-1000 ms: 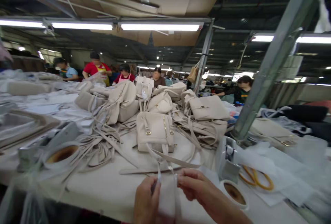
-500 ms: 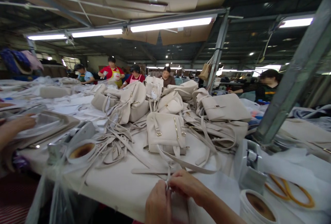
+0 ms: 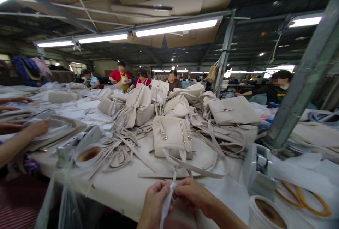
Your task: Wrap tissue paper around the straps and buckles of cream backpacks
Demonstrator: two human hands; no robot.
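Note:
A thin, white, paper-like strip (image 3: 166, 202) runs along a narrow strap end near the table's front edge. My left hand (image 3: 155, 200) pinches it from the left, thumb on top. Close beside, my right hand (image 3: 193, 193) has its fingers closed at the same strip; the fingertips partly hide what lies between them. Just beyond my hands stands a cream leather backpack (image 3: 169, 133) with gold buckles and a gold zip. A long flat cream strap (image 3: 196, 169) trails from its base across the table.
Cream bags (image 3: 137, 105) and loose straps (image 3: 118, 151) are heaped behind. Tape dispensers (image 3: 261, 172) stand on both sides, with tape rolls (image 3: 268, 211) nearby. Orange-handled scissors (image 3: 302, 199) lie at right. A co-worker's hands (image 3: 37, 128) work at left; a metal post (image 3: 299, 77) rises at right.
My hands have spread slightly apart and more of the white strip shows between them, hanging down past my left hand. The view has shifted a little to the left.

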